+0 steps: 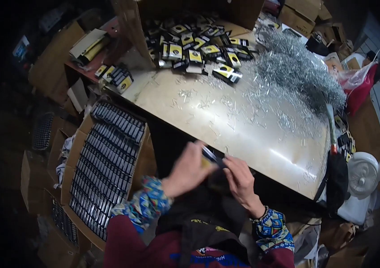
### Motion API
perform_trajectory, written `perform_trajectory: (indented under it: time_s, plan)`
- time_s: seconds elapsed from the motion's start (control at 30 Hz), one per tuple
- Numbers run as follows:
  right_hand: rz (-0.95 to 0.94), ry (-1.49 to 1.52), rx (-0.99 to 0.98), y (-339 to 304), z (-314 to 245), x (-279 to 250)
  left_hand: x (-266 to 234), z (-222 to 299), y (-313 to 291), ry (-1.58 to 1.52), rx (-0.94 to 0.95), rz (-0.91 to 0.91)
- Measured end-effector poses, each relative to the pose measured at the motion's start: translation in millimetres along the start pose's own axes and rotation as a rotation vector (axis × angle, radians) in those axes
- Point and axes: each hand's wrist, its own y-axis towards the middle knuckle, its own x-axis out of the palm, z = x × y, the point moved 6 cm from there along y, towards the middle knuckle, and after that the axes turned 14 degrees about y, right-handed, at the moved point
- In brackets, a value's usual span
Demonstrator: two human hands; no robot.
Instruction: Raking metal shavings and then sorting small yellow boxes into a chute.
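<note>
Just off the table's front edge, both my hands meet on one small box (209, 154), dark with a yellow patch. It is blurred by motion. My left hand (189, 166) wraps round its left part, while the fingers of my right hand (240, 177) pinch its right end. Which side of the box is turned up I cannot tell. A big pile of small metal pins (284, 67) lies on the right of the table (261, 138), with loose ones scattered toward its middle. Black, yellow and white small boxes (194, 56) are heaped at the back.
At my left stands an open carton (138, 172) packed with rows of small dark boxes. A few small boxes (120, 78) rest on the table's left corner. A large cardboard box (134, 27) stands behind the heap. A white fan (362, 174) is at the right.
</note>
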Motion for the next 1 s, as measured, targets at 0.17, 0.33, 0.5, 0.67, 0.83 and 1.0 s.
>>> perform_trajectory:
  time_s: [0.17,0.33,0.5,0.67,0.83,1.0]
  plan:
    - [-0.086,-0.454,-0.027,46,42,-18,-92,-75,91,0.840,0.053,0.507]
    - [-0.076,-0.693,-0.056,104,104,-32,-33,-43,214,0.565,0.404,0.136]
    - [-0.216,-0.580,0.067,84,103,-68,23,-52,296,0.622,0.368,-0.215]
    - [0.085,-0.687,0.208,60,136,-137,14,-20,305,0.746,0.360,-0.311]
    - [0.017,-0.692,0.324,53,137,-138,-6,-21,266,0.406,0.184,-0.227]
    - [-0.240,-0.513,0.170,44,110,-98,-23,-14,192,-0.181,-0.018,-0.263]
